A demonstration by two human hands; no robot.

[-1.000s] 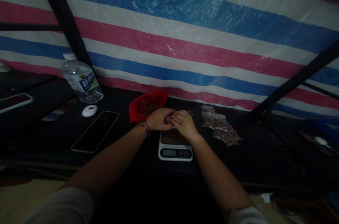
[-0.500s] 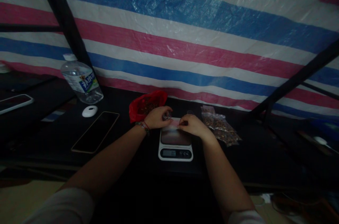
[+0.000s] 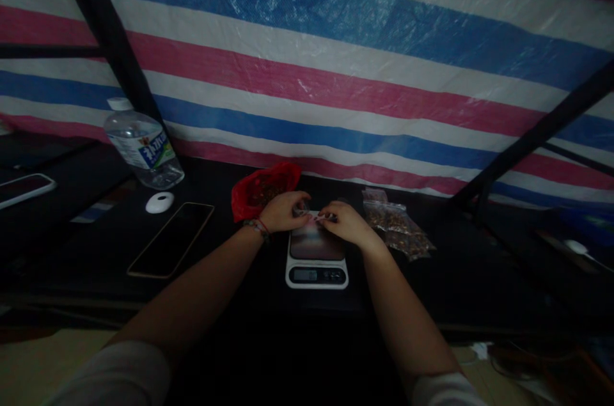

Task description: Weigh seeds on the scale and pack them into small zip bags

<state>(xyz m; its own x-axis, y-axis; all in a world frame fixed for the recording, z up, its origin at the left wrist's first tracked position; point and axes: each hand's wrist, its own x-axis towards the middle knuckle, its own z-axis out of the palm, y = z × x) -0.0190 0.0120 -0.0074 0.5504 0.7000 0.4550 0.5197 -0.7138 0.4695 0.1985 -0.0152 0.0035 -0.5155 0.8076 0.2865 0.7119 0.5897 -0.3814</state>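
Above the far end of a white digital kitchen scale [image 3: 317,276], both hands pinch a small clear plastic bag [image 3: 314,218] with a pinkish edge. My left hand [image 3: 284,211] is closed on its left side, and my right hand [image 3: 349,224] on its right side. Fingers cover much of the bag, so I cannot tell what is in it. Just left of my left hand lies an open red plastic bag [image 3: 242,199] holding brown bits. To the right of my right hand, several filled zip bags [image 3: 400,227] of brown bits overlap in a pile.
A phone [image 3: 171,240], a white oval object [image 3: 160,202] and a clear bottle [image 3: 144,149] are on the left. Another phone [image 3: 26,190] is at the far left edge. Behind the black table hangs a striped tarp [image 3: 307,83], with dark frame bars [image 3: 100,29] before it.
My right hand has shifted slightly left, and its fingers have come closer to the left hand's over the bag. The whole view has moved slightly.
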